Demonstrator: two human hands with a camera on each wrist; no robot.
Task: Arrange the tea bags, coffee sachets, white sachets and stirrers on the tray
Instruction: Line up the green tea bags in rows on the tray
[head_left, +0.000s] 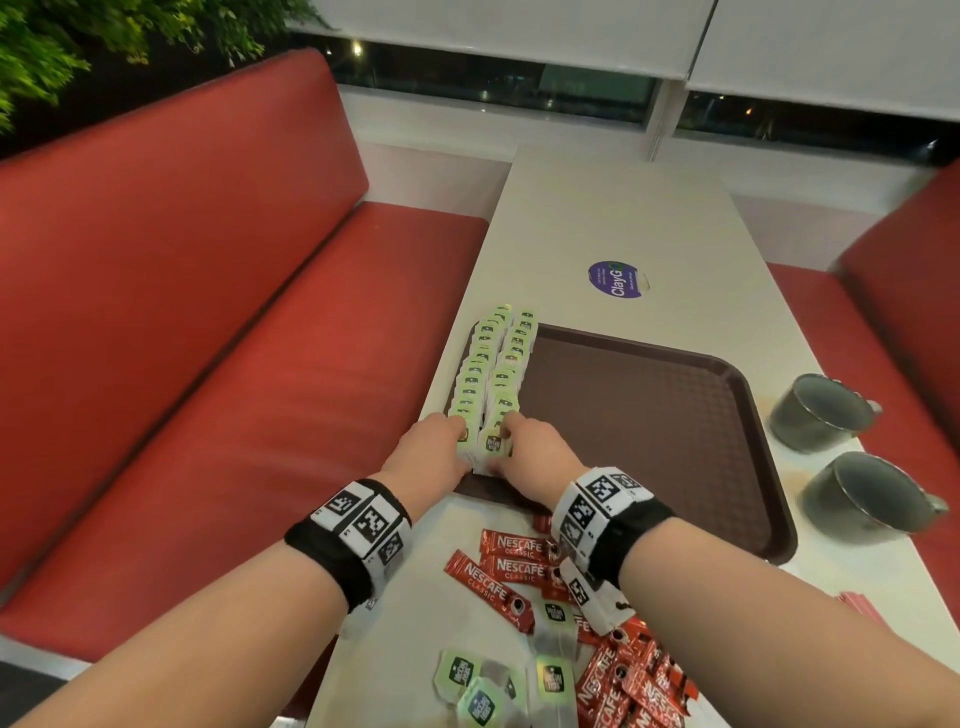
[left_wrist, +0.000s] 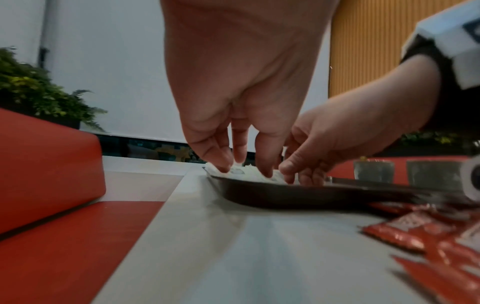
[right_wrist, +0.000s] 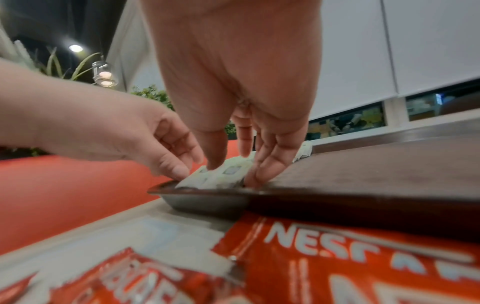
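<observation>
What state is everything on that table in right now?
Tray: flat on table, mostly bare.
Tea bag rows: two rows along tray's left edge.
Left hand: fingers touching the near tea bags.
Right hand: same.
Coffee sachets: loose on table.
Loose tea bags: off tray.
Cups: tipped.

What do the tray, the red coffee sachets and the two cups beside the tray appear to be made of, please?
The tray looks like moulded brown plastic: matte, with a fine grid texture and a raised rim. The coffee sachets seem to be glossy foil-laminate film, catching crinkled highlights. The two cups look like grey enamelled or glazed ware with thin shiny rims; metal or ceramic cannot be told.
</observation>
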